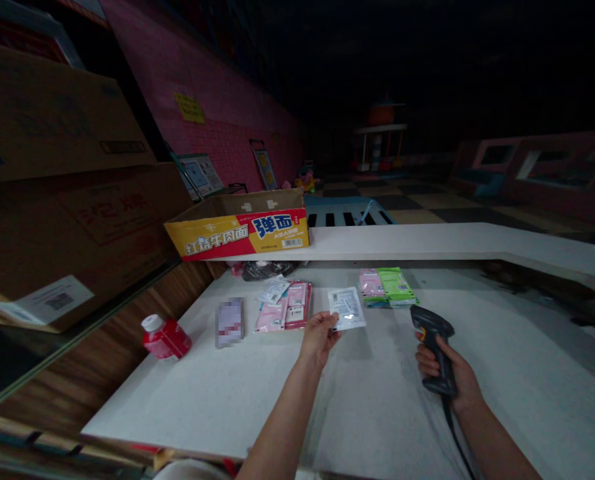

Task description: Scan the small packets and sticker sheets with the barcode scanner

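Observation:
My left hand (321, 337) pinches the lower left corner of a white plastic packet (347, 308), whose printed side faces me above the white table (297, 400). A black barcode scanner (438, 353) with a cable is gripped in my right hand (452, 377), its head tilted up and left. Just left of the held packet lies a pile of pink and white packets (284, 310). Beyond the scanner sits a stack of pink and green packets (387, 287).
A red bottle with a white cap (166, 338) and a blurred-out flat object (230, 323) are on the table's left. On the raised white ledge (407, 241) stands an open yellow and red noodle carton (242, 230). Large cardboard boxes (72, 193) are stacked at far left.

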